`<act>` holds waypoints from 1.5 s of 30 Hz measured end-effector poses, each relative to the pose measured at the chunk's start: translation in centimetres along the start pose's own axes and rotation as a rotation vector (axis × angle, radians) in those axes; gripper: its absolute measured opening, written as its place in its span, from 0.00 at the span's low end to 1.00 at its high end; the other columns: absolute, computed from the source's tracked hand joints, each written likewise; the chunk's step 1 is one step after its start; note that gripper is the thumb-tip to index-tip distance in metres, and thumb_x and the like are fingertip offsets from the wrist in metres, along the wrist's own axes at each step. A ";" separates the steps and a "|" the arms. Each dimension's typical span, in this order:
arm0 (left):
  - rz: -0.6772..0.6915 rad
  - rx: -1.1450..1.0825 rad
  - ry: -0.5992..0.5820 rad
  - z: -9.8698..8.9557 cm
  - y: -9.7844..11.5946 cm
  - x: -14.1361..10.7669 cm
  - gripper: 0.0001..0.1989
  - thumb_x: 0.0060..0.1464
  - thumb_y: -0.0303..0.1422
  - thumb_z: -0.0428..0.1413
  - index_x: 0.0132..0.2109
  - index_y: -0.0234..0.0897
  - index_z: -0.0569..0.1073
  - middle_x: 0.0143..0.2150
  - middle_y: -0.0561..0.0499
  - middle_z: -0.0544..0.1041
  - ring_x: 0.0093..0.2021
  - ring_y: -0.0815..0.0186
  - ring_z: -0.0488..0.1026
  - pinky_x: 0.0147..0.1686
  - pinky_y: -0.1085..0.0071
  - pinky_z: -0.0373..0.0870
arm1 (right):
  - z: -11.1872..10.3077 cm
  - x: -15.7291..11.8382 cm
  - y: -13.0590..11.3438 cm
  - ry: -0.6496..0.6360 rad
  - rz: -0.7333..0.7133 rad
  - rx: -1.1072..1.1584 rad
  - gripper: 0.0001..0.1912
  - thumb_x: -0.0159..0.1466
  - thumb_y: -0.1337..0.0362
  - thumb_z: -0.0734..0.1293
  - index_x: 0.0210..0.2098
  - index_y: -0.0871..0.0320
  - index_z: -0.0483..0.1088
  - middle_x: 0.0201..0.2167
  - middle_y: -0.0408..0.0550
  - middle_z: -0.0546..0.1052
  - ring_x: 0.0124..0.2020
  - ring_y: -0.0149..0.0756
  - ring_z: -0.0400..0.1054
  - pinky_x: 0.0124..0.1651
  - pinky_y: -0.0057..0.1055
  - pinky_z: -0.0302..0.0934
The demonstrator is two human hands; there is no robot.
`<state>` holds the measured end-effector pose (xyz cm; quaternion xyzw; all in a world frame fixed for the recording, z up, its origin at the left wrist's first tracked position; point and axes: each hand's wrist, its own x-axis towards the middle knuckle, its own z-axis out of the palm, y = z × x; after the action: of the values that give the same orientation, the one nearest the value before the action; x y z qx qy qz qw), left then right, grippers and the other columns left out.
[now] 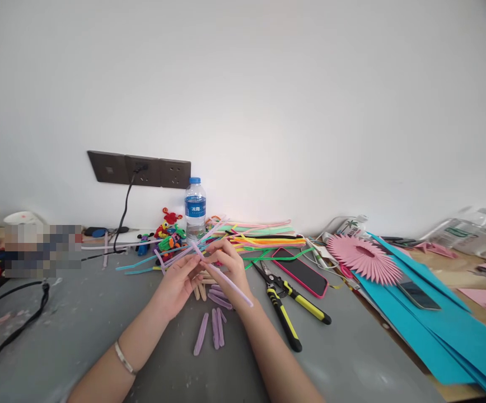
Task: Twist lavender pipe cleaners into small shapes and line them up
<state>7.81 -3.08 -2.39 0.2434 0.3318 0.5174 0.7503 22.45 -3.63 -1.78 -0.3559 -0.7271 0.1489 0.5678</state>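
Note:
A lilac pipe cleaner [235,289] slants across both hands, its loose end reaching over my right wrist. My left hand [179,284] pinches it with thumb and fingers near its upper end. Close against it, my right hand [228,270] has its fingertips closed on the same stem. On the grey table below the hands lie several short folded lilac pipe cleaner pieces [201,334]. Some beige folded pieces [201,290] show partly behind my left hand. Yellow-and-black pliers [287,291] lie with handles spread, right of my right hand.
Behind the hands lie a heap of coloured pipe cleaners [268,240], small pipe cleaner figures [169,229] and a water bottle [195,208]. A pink-cased phone [302,272], blue sheets [419,330] and a pink pleated paper fan [363,257] are on the right. Black cables [20,330] lie left.

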 end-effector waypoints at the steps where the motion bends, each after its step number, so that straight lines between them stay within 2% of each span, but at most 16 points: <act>1: 0.001 0.001 -0.002 -0.1 0.0 0.0 0.13 0.38 0.32 0.71 0.32 0.33 0.78 0.28 0.52 0.78 0.27 0.73 0.73 0.25 0.81 0.73 | 0.0 0.0 0.1 -0.020 -0.007 -0.003 0.04 0.62 0.66 0.68 0.30 0.56 0.72 0.40 0.50 0.71 0.40 0.37 0.67 0.42 0.34 0.63; 6: -0.019 -0.018 0.008 0.0 0.0 0.1 0.11 0.41 0.28 0.70 0.34 0.32 0.79 0.27 0.53 0.78 0.25 0.74 0.73 0.23 0.82 0.72 | -0.2 -0.1 0.6 -0.064 -0.024 -0.024 0.04 0.62 0.64 0.68 0.31 0.56 0.74 0.41 0.50 0.72 0.40 0.37 0.67 0.42 0.35 0.64; 10: -0.007 -0.057 0.062 0.4 0.3 0.0 0.09 0.40 0.25 0.69 0.31 0.32 0.78 0.26 0.53 0.78 0.25 0.74 0.73 0.25 0.82 0.73 | -0.5 0.1 0.4 -0.105 -0.040 -0.034 0.04 0.63 0.65 0.67 0.34 0.54 0.75 0.44 0.51 0.74 0.44 0.39 0.67 0.46 0.37 0.63; 13: -0.008 -0.046 0.086 0.4 0.5 0.0 0.10 0.37 0.25 0.71 0.29 0.31 0.78 0.25 0.52 0.78 0.24 0.74 0.73 0.26 0.81 0.73 | -0.7 0.4 -0.2 -0.146 -0.002 0.041 0.03 0.64 0.66 0.66 0.34 0.56 0.73 0.40 0.50 0.75 0.43 0.38 0.68 0.46 0.36 0.63; 16: 0.003 0.021 0.069 0.2 0.5 0.3 0.13 0.34 0.28 0.72 0.29 0.30 0.79 0.23 0.53 0.76 0.21 0.75 0.70 0.21 0.82 0.68 | -0.8 0.6 -0.5 -0.171 0.060 0.137 0.05 0.64 0.66 0.66 0.31 0.57 0.70 0.35 0.48 0.75 0.39 0.36 0.69 0.45 0.34 0.63; 22: 0.035 0.001 0.046 0.4 0.1 0.2 0.15 0.32 0.31 0.73 0.29 0.30 0.78 0.22 0.56 0.73 0.19 0.78 0.64 0.17 0.83 0.61 | -0.7 0.7 -0.3 -0.146 0.114 0.212 0.06 0.62 0.64 0.68 0.29 0.57 0.71 0.35 0.48 0.75 0.39 0.37 0.70 0.44 0.35 0.63; 29: -0.055 -0.067 0.013 0.4 0.0 -0.2 0.16 0.34 0.32 0.72 0.33 0.34 0.79 0.25 0.54 0.77 0.23 0.75 0.70 0.16 0.83 0.61 | -0.6 0.7 -0.4 -0.079 0.109 0.264 0.05 0.62 0.65 0.68 0.30 0.57 0.73 0.34 0.48 0.75 0.39 0.38 0.70 0.45 0.36 0.64; 32: -0.036 -0.015 0.029 0.1 0.1 0.0 0.15 0.34 0.32 0.72 0.32 0.34 0.79 0.26 0.52 0.78 0.24 0.74 0.72 0.16 0.83 0.61 | -0.5 0.7 -0.2 -0.075 0.108 0.238 0.04 0.62 0.65 0.68 0.30 0.57 0.73 0.34 0.48 0.74 0.39 0.37 0.70 0.44 0.36 0.64; 39: 0.109 0.157 0.052 -0.1 0.5 0.1 0.15 0.31 0.34 0.73 0.27 0.32 0.79 0.22 0.55 0.73 0.22 0.77 0.65 0.22 0.82 0.63 | -0.6 0.7 -0.1 -0.112 0.153 0.285 0.06 0.61 0.62 0.69 0.29 0.57 0.74 0.31 0.48 0.76 0.38 0.38 0.71 0.44 0.36 0.65; 45: 0.147 0.371 0.009 0.1 1.4 -0.3 0.13 0.33 0.36 0.72 0.24 0.32 0.79 0.23 0.52 0.73 0.21 0.76 0.60 0.21 0.78 0.58 | -1.9 1.0 -0.1 -0.180 0.292 0.357 0.09 0.60 0.57 0.70 0.32 0.57 0.76 0.32 0.49 0.78 0.37 0.38 0.71 0.43 0.35 0.66</act>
<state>6.95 -2.85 -1.31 0.3988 0.4062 0.5018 0.6513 24.08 -3.33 -0.44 -0.3365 -0.6778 0.3868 0.5270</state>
